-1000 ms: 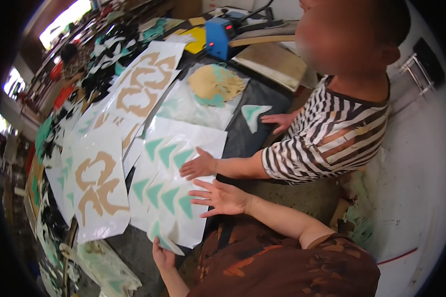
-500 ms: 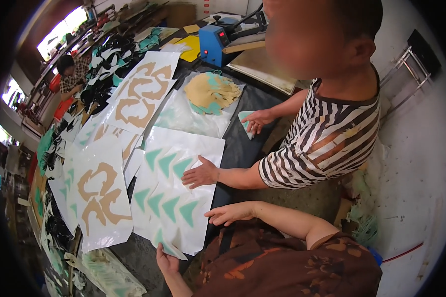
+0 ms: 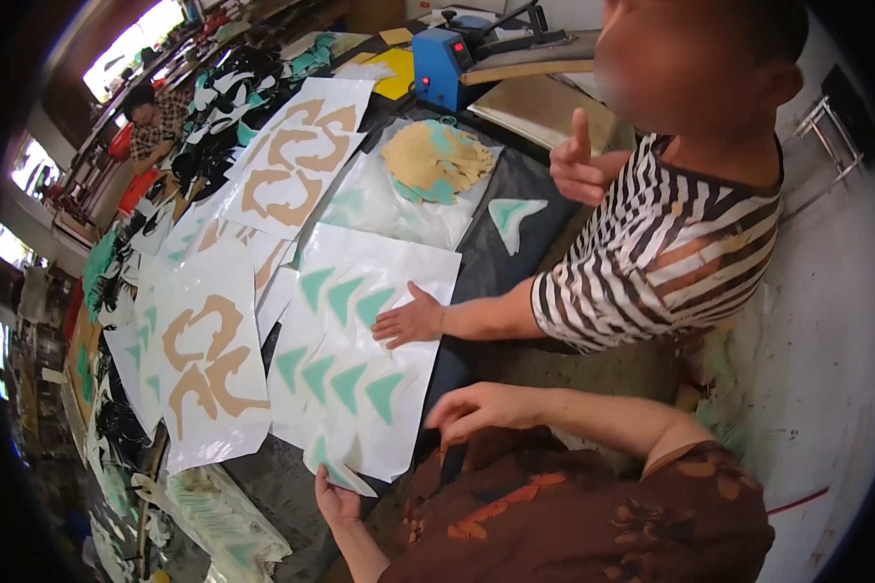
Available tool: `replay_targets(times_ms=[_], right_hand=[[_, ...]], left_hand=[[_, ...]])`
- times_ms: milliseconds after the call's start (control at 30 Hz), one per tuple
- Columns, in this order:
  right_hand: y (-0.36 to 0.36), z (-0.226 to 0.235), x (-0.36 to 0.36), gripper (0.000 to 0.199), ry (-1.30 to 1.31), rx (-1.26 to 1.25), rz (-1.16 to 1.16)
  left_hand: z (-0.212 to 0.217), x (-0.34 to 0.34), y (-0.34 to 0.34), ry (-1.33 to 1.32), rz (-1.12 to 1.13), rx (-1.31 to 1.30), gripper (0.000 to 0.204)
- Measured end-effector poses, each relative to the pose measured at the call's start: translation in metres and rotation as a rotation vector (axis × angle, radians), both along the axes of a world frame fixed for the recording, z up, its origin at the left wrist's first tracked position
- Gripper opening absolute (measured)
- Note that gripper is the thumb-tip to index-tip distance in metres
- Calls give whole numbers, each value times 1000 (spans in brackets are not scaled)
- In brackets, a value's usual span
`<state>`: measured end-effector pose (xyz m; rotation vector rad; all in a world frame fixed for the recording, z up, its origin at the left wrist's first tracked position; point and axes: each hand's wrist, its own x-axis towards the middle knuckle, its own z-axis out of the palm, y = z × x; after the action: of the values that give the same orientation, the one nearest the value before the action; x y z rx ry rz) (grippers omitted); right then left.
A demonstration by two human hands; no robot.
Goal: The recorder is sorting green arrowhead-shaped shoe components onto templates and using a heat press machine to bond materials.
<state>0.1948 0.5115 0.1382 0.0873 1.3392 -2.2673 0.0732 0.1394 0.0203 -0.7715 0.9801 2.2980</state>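
We have our left hand [image 3: 336, 497] at the lower edge of the bench, its fingers and thumb pinching the corner of a white cut piece [image 3: 335, 468] with a green patch on it. That piece lies across the bottom end of a big white sheet [image 3: 413, 260], tilted, with its tip reaching past the edge toward us. Our right hand [image 3: 472, 412] hangs loosely curled just beside the right edge of the sheet, and we see nothing in its grasp. On the sheet, green arrow shapes [image 3: 347, 387] run in two slanting rows. A co-worker's hand [image 3: 410, 319] is spread over the right part of the sheet, near the green shapes, while that person's other hand [image 3: 578, 165] is raised before a striped shirt [image 3: 690, 257]. Near that person, a small white-and-green piece [image 3: 513, 222] lies by itself on the dark bench [image 3: 546, 212]. To our left we have a glossy sheet with tan shapes [image 3: 214, 277]; farther up the bench sit a round tan-and-green pile [image 3: 437, 160] and a blue machine [image 3: 439, 68].
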Motion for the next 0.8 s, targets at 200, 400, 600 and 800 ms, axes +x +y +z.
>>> replay_targets(times_ms=[200,400,600,800], right_hand=[[39,-42,121,36,-459,816,384],[52,7,172,35,-788,314,193],[30,6,184,32,-585,439,-52],[-4,-20,188,17,-441,745,-244]], left_hand=[[-7,-1,-11,-6,-3,30,31],[-1,-10,2,-27,-16,-53,32],[6,-29,18,-53,-42,58,27],[14,-22,17,-28,-48,35,23]])
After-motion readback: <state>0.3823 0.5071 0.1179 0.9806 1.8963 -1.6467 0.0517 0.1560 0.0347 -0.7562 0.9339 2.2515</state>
